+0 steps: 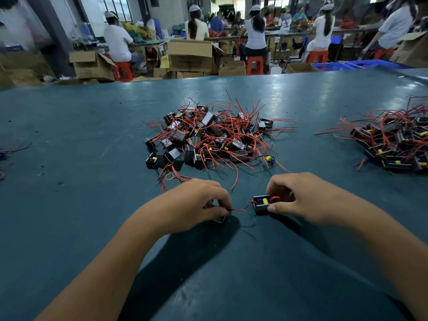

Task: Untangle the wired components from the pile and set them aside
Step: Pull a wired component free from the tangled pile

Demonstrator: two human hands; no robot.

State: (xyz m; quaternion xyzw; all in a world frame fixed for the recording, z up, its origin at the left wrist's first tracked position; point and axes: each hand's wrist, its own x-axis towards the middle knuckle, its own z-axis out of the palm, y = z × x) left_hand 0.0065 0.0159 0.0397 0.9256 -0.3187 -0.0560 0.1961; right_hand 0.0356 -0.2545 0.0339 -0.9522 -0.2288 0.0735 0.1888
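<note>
A tangled pile [210, 135] of small black box components with red wires lies in the middle of the teal table [69, 135]. Just in front of it, my right hand [301, 198] grips one black component [262, 203] with a yellow and blue part inside. My left hand [201, 202] is closed on a second component, mostly hidden under the fingers, and pinches a thin red wire [238, 210] that runs between the two hands. A second heap of the same components [398, 142] lies at the right edge of the table.
A few loose wires lie at the table's left edge [11, 149]. Beyond the far edge are cardboard boxes [190, 56], red stools, blue crates [361, 64] and several seated people facing away.
</note>
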